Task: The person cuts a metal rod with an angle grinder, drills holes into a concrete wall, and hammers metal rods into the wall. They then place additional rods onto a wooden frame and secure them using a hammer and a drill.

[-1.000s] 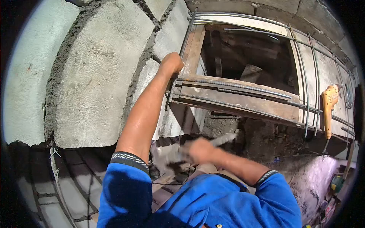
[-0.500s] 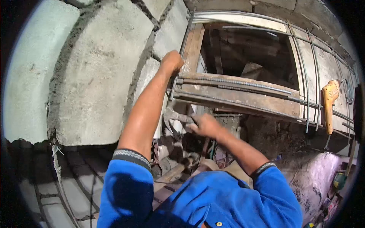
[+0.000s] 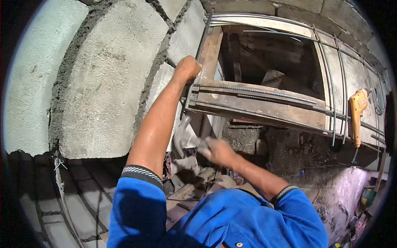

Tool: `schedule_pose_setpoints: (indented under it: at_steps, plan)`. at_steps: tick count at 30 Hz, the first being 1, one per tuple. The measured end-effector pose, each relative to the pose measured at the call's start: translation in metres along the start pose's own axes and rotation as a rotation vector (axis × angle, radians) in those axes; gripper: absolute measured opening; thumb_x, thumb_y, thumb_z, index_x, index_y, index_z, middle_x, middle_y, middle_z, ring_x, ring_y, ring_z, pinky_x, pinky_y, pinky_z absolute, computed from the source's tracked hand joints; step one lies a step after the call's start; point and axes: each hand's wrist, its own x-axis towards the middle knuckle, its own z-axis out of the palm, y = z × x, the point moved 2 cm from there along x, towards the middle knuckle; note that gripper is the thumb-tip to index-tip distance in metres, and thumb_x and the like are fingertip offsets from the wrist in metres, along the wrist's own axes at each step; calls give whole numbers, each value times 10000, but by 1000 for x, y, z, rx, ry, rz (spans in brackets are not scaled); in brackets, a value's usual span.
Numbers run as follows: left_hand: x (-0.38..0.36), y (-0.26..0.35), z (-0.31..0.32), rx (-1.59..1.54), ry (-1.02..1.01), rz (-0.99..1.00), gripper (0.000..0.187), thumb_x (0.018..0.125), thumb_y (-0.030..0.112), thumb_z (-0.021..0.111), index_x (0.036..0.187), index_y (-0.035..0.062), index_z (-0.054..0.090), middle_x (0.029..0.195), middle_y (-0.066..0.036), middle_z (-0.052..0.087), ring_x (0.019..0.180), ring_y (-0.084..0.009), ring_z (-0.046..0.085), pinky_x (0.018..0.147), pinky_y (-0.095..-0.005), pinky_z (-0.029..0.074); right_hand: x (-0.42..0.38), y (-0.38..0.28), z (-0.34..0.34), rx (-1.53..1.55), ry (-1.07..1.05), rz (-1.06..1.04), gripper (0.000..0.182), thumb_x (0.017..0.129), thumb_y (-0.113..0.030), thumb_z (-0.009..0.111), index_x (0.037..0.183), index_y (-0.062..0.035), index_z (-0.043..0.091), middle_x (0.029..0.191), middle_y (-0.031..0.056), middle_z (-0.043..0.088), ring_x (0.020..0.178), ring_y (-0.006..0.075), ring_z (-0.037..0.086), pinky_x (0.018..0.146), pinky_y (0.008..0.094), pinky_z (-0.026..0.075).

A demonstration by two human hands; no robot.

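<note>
My left hand (image 3: 188, 67) is closed around a steel rebar (image 3: 204, 38) that runs along the block wall beside the wooden frame. A claw hammer (image 3: 185, 138), smeared by motion, is gripped by its handle in my right hand (image 3: 220, 152). The hammer's head is below the lower end of the rebar, apart from it. Ribbed bars (image 3: 256, 90) lie along the wooden beam (image 3: 269, 105) to the right of my left hand.
Large pale blocks (image 3: 103, 82) with mortar joints fill the left side. A yellow power drill (image 3: 358, 115) rests on the formwork at the right, near crossing bars. An opening (image 3: 273, 53) lies inside the frame. Wood scraps and rubble are below.
My right hand and the hammer have moved down, away from the rebar's lower end. My left hand has stayed in place on the rebar.
</note>
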Motion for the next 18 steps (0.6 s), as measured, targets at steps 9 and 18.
schedule_pose_setpoints:
  at_steps: [9,18]
  plan:
    - [-6,1,0,-44,-77,-47,280,843,232,668,771,-35,710,700,-194,689,648,-334,697,630,-412,546,11,12,-23,-144,-194,10,331,892,-371,621,1020,-66,615,859,221,673,810,419,659,710,511,532]
    - [12,-5,25,-131,-49,-84,341,930,230,565,805,-81,628,668,-203,655,571,-334,650,598,-445,527,-45,21,-17,-28,-322,-87,397,864,-405,646,971,-25,603,834,240,655,805,451,635,693,534,502]
